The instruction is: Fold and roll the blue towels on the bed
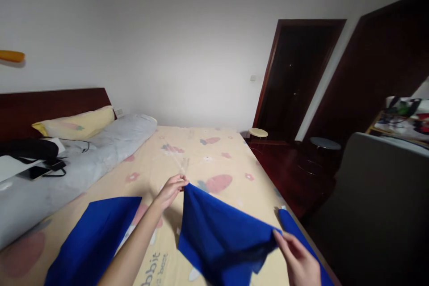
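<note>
Left hand (171, 190) and right hand (296, 257), each grip pinched closed on a corner of the blue cloth (221, 232), holding it stretched just above the patterned bed sheet (201, 152).

— What does the blue cloth (217, 232) look like?

— Deep royal blue, plain, soft and creased. It hangs stretched between two pinched corners, raised off the bed, sagging in the middle (its lower edge droops toward the sheet).

— And the other blue piece (92, 241)?

— Same colour, lying flat on the bed at the left, well apart.
</note>
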### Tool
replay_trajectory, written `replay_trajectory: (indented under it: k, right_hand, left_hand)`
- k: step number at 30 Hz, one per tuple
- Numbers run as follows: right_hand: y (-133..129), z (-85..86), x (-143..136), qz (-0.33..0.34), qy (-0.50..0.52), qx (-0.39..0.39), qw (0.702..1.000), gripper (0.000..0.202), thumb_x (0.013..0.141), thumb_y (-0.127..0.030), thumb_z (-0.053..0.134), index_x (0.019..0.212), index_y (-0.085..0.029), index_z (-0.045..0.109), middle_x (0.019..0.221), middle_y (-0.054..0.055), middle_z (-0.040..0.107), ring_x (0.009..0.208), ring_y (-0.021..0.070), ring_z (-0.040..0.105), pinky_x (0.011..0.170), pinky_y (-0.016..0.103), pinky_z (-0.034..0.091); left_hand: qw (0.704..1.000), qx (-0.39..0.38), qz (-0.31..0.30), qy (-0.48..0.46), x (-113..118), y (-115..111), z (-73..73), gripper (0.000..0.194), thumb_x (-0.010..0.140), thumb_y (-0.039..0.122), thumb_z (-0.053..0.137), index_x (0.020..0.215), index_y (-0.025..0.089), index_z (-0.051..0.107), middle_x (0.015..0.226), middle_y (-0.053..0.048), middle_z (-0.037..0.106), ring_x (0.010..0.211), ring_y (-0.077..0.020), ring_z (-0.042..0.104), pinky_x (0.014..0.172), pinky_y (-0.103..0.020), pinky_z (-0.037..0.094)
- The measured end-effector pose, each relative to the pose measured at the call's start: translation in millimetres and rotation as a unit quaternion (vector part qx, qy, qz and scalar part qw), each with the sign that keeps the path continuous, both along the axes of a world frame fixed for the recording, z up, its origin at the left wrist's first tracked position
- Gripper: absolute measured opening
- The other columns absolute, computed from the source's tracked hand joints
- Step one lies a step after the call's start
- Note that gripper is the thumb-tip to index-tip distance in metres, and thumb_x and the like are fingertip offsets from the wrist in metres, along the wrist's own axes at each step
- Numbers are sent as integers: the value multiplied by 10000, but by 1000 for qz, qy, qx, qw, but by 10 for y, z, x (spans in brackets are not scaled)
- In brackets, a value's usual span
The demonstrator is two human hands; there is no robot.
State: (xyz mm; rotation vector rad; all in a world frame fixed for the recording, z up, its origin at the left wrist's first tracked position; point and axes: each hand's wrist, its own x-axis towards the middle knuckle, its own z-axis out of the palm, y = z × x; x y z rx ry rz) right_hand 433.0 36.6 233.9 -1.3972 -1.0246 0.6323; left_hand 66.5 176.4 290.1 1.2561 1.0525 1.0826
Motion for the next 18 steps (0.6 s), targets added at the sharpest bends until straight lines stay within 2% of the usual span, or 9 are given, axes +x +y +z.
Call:
replay_trajectory:
  k: [2,4,7,10,14,18]
  right_hand:
    - [238,318,-2,16,93,29,995,486,590,-543,792,865,-173,639,736,49,682,689,181,628,638,242,525]
    - [447,566,-6,53,139,46,988,567,573,-491,828,993,-184,604,658,11,648,652,152,604,619,226,501]
    - [695,778,5,129,140,20,982,582,587,-488,829,1024,-150,644,703,25,655,685,143,595,651,229,493]
    - [865,865,-6,189,150,-23,970,530,543,-497,848,873,-115,686,771,64,672,725,141,591,700,239,497]
    - [976,904,-85,243,131,-8,961,594,490,-423,885,968,-138,677,767,41,670,736,142,601,755,270,507]
    - [1023,894,-144,234,26,34,971,614,561,-495,830,1038,-135,689,871,81,693,786,195,641,754,325,534]
  left_hand:
    - [999,18,8,-38,-116,-168,252,414,682,405,732,973,198,523,751,27,572,691,-91,544,684,-219,406]
    - [998,35,24,-53,-209,-317,448,427,683,397,772,996,183,575,769,7,611,699,-96,560,678,-218,412]
    - [996,51,64,-32,-306,-487,619,443,632,414,820,936,131,665,805,-44,660,732,-115,586,690,-221,430]
    - [995,52,82,-17,-366,-604,683,492,616,415,831,986,118,702,884,-80,695,763,-133,606,713,-236,449]
    - [993,64,102,6,-431,-702,693,532,604,415,832,1022,113,702,942,-103,711,829,-166,636,783,-266,471]
    - [986,91,124,65,-526,-739,661,560,607,469,807,1015,104,688,872,-92,716,820,-188,653,797,-301,491]
